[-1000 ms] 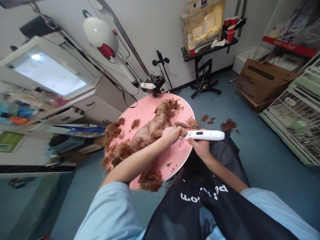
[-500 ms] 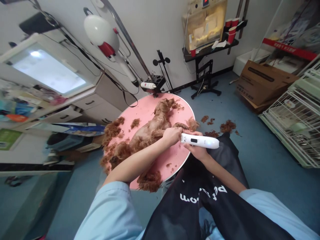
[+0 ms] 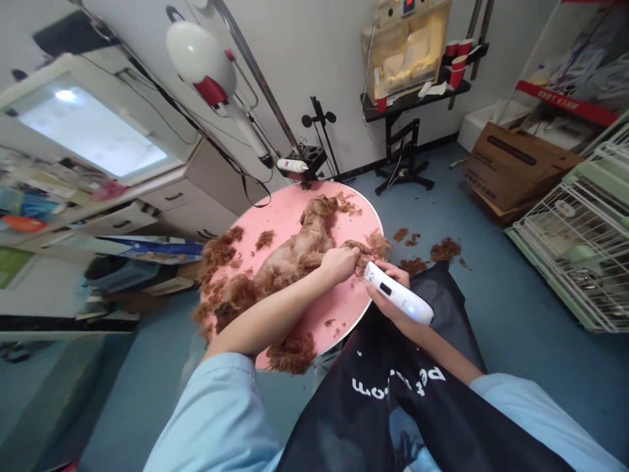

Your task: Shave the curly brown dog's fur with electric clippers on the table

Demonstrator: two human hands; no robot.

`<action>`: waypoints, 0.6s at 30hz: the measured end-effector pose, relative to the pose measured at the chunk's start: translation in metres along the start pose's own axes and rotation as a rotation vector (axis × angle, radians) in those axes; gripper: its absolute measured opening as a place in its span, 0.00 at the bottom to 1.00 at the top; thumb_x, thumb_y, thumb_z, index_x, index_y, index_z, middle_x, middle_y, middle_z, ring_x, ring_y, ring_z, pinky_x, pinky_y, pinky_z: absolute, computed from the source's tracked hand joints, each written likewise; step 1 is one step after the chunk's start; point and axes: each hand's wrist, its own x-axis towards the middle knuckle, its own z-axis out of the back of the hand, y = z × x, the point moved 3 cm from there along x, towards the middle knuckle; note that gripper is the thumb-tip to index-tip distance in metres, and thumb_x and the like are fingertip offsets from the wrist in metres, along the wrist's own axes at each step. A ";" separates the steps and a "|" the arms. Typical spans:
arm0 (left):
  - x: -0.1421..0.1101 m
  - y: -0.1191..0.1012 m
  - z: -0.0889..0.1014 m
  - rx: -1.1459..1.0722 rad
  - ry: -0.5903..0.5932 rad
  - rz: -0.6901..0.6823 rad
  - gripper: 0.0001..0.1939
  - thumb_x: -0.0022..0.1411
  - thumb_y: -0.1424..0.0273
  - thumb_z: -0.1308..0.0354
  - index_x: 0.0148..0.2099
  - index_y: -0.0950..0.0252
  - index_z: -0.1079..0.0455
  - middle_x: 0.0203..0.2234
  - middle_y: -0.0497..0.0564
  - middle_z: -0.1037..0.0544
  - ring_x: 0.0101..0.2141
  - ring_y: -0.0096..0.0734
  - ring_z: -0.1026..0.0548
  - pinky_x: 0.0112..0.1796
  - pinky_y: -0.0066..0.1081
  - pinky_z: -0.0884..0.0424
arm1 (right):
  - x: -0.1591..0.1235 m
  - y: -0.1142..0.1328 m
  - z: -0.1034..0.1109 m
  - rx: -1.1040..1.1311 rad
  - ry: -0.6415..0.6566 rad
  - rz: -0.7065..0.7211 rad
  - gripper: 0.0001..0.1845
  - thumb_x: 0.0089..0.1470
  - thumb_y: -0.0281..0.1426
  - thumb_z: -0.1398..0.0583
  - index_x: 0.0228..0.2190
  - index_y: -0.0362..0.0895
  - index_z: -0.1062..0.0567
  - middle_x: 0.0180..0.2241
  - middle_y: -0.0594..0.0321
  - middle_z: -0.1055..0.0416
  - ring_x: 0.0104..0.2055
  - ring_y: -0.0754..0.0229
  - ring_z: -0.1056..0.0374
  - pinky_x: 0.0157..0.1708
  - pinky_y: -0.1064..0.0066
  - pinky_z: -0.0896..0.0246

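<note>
A small brown dog lies on a round pink grooming table, its body half shorn. My left hand is closed around one of the dog's paws near the table's right edge. My right hand grips a white electric clipper, whose head points up and left at the held paw. Clumps of cut brown fur lie around the dog, with a larger pile at the near edge.
A white and red dryer hangs on an arm above the table. White drawers stand at left. Fur tufts litter the blue floor. A cardboard box and wire cages stand at right, a black stand behind.
The clipper has swung from lying level to pointing steeply up-left at the paw, and my right hand has dropped lower. My left hand keeps its hold on the paw.
</note>
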 end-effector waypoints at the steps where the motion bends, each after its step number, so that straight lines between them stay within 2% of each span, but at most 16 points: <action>1: 0.000 0.000 0.000 -0.001 -0.002 0.005 0.15 0.71 0.68 0.53 0.52 0.68 0.28 0.41 0.61 0.21 0.44 0.46 0.19 0.42 0.38 0.25 | -0.001 -0.001 0.000 -0.024 0.010 -0.005 0.24 0.47 0.41 0.30 0.39 0.52 0.37 0.47 0.54 0.22 0.52 0.47 0.25 0.53 0.48 0.31; 4: 0.001 -0.001 0.000 -0.012 0.004 0.006 0.15 0.71 0.69 0.53 0.50 0.67 0.28 0.40 0.60 0.21 0.44 0.46 0.19 0.42 0.37 0.25 | -0.003 -0.003 -0.003 -0.050 0.084 0.005 0.25 0.45 0.42 0.29 0.40 0.53 0.36 0.48 0.54 0.22 0.54 0.46 0.26 0.54 0.47 0.31; 9: 0.001 -0.003 -0.002 -0.010 -0.003 -0.006 0.16 0.71 0.70 0.54 0.52 0.68 0.28 0.41 0.61 0.21 0.45 0.47 0.20 0.42 0.39 0.24 | -0.005 -0.008 -0.006 -0.076 0.032 0.047 0.24 0.45 0.42 0.29 0.38 0.52 0.35 0.48 0.53 0.23 0.52 0.45 0.25 0.53 0.48 0.30; 13: 0.001 -0.003 -0.005 0.015 -0.027 -0.012 0.16 0.72 0.71 0.56 0.52 0.68 0.29 0.42 0.63 0.21 0.45 0.48 0.20 0.41 0.40 0.24 | -0.002 -0.006 -0.009 -0.021 -0.018 0.075 0.24 0.47 0.41 0.31 0.40 0.51 0.36 0.47 0.55 0.24 0.51 0.49 0.25 0.52 0.51 0.30; 15: 0.002 -0.002 -0.008 0.035 -0.044 -0.018 0.17 0.72 0.71 0.56 0.52 0.69 0.29 0.43 0.64 0.22 0.45 0.48 0.20 0.41 0.40 0.24 | 0.001 -0.005 -0.008 -0.015 -0.016 0.052 0.23 0.48 0.39 0.31 0.41 0.50 0.36 0.47 0.55 0.25 0.50 0.51 0.25 0.52 0.52 0.30; 18: 0.004 -0.001 -0.011 0.052 -0.063 -0.018 0.17 0.72 0.71 0.57 0.53 0.69 0.29 0.43 0.65 0.22 0.44 0.49 0.20 0.41 0.40 0.25 | 0.004 -0.004 -0.007 -0.006 0.055 -0.004 0.24 0.49 0.37 0.32 0.43 0.49 0.37 0.49 0.54 0.26 0.52 0.52 0.27 0.54 0.52 0.32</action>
